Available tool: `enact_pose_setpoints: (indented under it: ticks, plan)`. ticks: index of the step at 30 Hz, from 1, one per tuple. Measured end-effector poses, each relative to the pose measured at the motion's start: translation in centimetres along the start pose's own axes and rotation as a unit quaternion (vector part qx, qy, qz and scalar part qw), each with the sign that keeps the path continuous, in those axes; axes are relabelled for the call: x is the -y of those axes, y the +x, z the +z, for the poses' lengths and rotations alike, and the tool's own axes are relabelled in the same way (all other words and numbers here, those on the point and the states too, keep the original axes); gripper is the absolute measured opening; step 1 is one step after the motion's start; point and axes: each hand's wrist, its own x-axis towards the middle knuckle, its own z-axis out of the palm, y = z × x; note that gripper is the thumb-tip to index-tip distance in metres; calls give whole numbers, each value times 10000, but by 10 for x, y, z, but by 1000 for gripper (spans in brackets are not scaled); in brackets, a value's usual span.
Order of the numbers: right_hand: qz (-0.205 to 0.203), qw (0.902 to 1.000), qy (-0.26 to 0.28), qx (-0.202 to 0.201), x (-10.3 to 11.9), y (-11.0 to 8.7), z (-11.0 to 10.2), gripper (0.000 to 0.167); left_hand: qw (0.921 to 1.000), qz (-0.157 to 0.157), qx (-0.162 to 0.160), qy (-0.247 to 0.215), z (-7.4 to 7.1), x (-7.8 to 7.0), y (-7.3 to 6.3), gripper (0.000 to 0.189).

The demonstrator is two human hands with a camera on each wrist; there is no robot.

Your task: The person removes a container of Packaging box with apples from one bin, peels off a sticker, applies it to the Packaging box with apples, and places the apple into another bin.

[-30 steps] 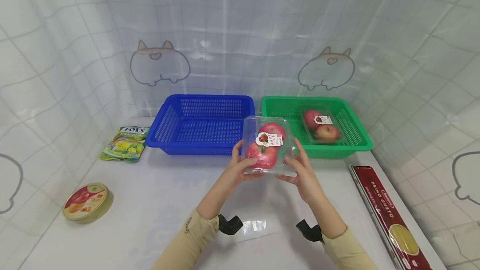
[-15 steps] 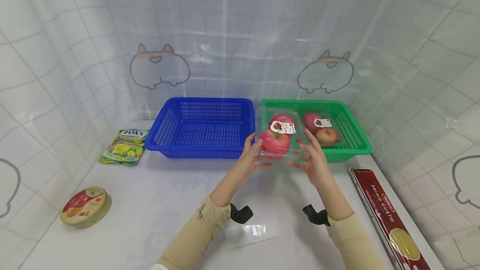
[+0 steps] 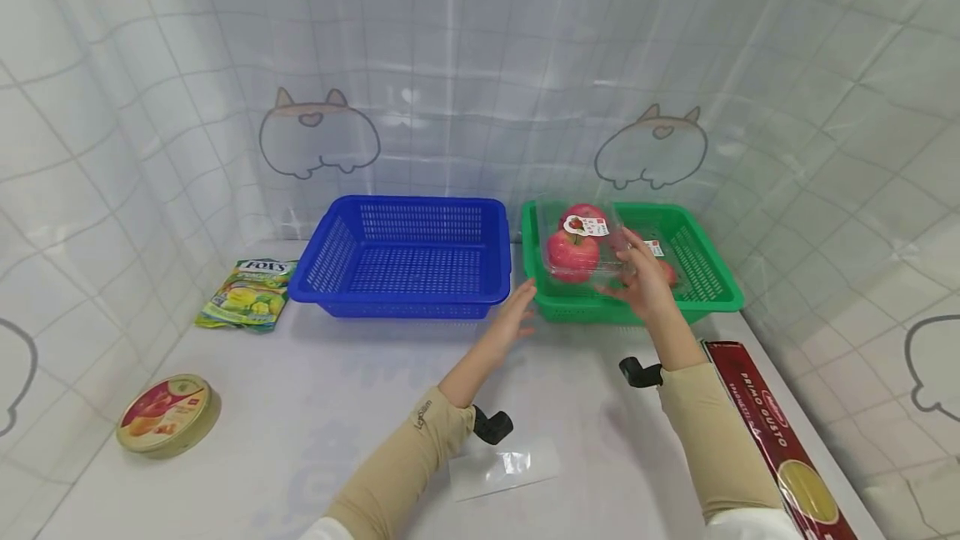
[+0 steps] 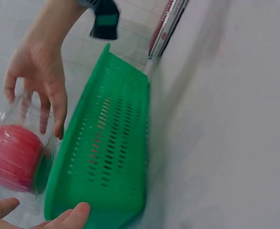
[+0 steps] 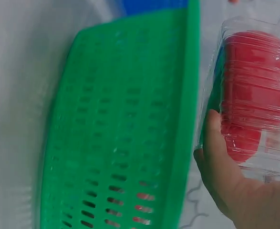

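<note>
A clear plastic box of red apples (image 3: 573,255) with a white label hangs tilted over the left part of the green basket (image 3: 585,309). My right hand (image 3: 647,280) grips its right side; in the right wrist view the thumb (image 5: 217,138) lies along the clear wall. My left hand (image 3: 512,322), fingers extended, is at the green basket's front left corner, apart from the box in the head view. A second apple box (image 3: 666,270) sits inside the basket at right, partly hidden by my right hand.
Left of the green basket stands a blue basket (image 3: 405,309). A FOX'S candy bag (image 3: 247,294) and a round tin (image 3: 168,415) lie at left. A red spaghetti box (image 3: 780,432) lies along the right edge. A transparent sheet (image 3: 504,472) is on the table in front.
The apple box has moved away from me and right, from in front of the baskets to over the green one. My left hand has let go of it; my right hand still holds it.
</note>
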Motion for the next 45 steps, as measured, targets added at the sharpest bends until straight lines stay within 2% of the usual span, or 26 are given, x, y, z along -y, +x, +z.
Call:
enact_pose_setpoints:
  ticks: [10, 16, 30, 34, 38, 39, 41, 43, 45]
  plan:
    - [748, 9965, -260, -260, -4, 32, -4, 63, 9995, -249, -205, 32, 0, 11, 4, 64]
    - [1006, 9934, -307, -462, -16, 46, -6, 64, 9995, -276, -137, 97, -2, 14, 1, 66]
    - [1254, 9884, -669, -538, -30, 61, -7, 63, 9994, -283, -211, -13, -4, 15, -7, 64]
    - [1370, 9862, -761, -534, -31, 58, -5, 61, 9993, -310, -201, 27, -4, 14, -9, 64]
    - [1456, 9818, -1058, -610, -36, 62, -7, 62, 9994, -296, -181, -41, -4, 14, -11, 63]
    - [1473, 9812, -1091, -608, -41, 68, -12, 63, 9994, -283, -182, -58, -4, 14, -11, 63]
    - [1387, 9822, -1167, -483, -63, 98, -38, 65, 9994, -291, -186, -70, -5, 14, -12, 64]
    - [1313, 9820, -1292, -412, -94, 143, -76, 68, 9994, -296, -181, -41, -5, 13, -12, 64]
    - [1203, 9826, -1375, -344, -133, 198, -121, 73, 9994, -295, -172, 13, -6, 13, -11, 64]
